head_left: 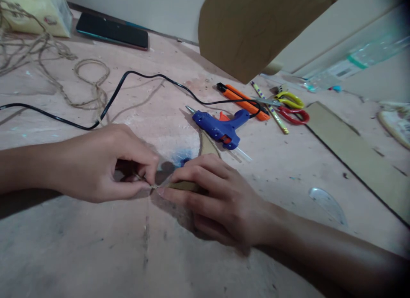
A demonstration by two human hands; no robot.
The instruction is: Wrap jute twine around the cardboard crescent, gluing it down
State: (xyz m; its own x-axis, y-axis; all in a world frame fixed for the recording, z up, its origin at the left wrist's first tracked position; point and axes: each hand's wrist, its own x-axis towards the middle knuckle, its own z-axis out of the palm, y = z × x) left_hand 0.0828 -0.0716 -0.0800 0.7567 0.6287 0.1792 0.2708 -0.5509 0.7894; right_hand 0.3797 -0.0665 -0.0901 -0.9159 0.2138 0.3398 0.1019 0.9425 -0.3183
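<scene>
My left hand [105, 165] is closed, with thumb and forefinger pinching a thin strand of jute twine [138, 176]. Its fingertips meet those of my right hand [221, 195], which grips a small piece of brown cardboard [187, 186] between thumb and fingers. The twine reaches the cardboard's tip where the two hands touch; my fingers hide most of the piece. Just beyond my right hand lies a blue hot glue gun [221, 126] on its side, a clear glue stick poking from its back. Under it shows a tan curved piece [208, 145].
Loose twine [91, 91] tangles at the left, crossed by the black cord [128, 72]. A phone [112, 31] lies behind. An orange cutter [245, 102], a pencil [272, 110] and scissors [290, 106] sit back right. Large cardboard [256, 29] leans behind; a cardboard strip [358, 157] lies right.
</scene>
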